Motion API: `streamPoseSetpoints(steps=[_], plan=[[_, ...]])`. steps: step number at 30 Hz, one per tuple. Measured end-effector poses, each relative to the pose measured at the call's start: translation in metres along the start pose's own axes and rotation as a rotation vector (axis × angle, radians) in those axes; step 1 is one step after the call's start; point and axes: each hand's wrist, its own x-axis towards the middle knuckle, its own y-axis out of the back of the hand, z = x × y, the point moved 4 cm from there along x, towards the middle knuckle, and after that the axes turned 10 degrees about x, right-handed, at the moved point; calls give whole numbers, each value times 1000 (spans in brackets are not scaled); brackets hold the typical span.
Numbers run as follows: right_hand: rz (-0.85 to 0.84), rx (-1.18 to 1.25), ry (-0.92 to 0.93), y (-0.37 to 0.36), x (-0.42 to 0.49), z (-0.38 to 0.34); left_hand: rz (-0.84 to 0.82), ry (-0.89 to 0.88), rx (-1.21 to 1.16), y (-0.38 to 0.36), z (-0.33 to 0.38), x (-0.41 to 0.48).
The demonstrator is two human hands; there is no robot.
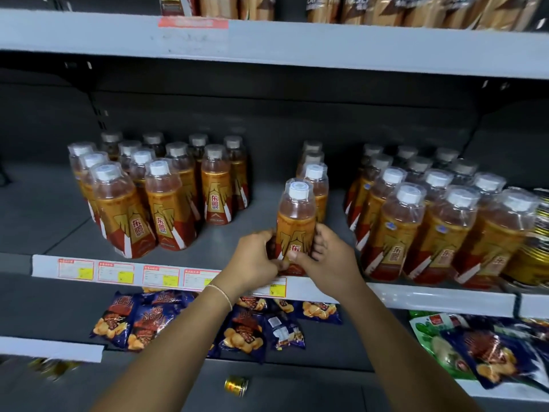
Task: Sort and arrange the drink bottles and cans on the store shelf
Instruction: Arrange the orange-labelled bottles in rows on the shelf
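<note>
Noted one 东鹏 drink bottle [295, 221] upright at the front edge of the middle shelf [261, 209], in the gap between two bottle groups. Found left hand [255, 260] wrapped round its lower left side, fingers curled on the label. Found right hand [329, 263] curled round the lower right side, thumb laid across the label front. Could not tell whether the base sat on the shelf or hung just above it. Saw a thin bracelet [221, 295] on the left wrist.

Read 东鹏 in red on a gold panel on the held bottle and on front bottles either side; smaller print too blurred. Noted white caps under clear plastic overcaps, amber liquid, red-and-gold winged labels.

Logged a left bottle group [166, 203] several rows deep, well apart from the held bottle. Logged a single-file row [316, 179] directly behind it. Logged a right bottle group [430, 227] just beside the right hand, its front bottles at the lip. Spotted gold cans [534, 257] just beside that group at far right, print unreadable.

Saw price tags [118, 272] along the edge strip, red-bordered with yellow patches, text illegible. Made out "CAF" and part of "ESC" on packs [356, 7] on the upper shelf [297, 46].

Marked bare shelf floor between the left group and the single row, and a narrower lane between that row and the right group. Below, recorded blue snack bags [148, 319], a green bag [427, 331] and a small gold can [236, 386] alone on the lowest level.
</note>
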Motion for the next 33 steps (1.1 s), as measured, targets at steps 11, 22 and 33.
streamPoseSetpoints(steps=[11,22,33], plan=[[54,-19,-5,26,-4,3,-30,7,-62,-22,16,5],[94,-84,7,26,-1,4,-58,-50,-51,-33,11,7],[123,-110,20,21,-4,9,-101,-57,-78,-31,8,7]])
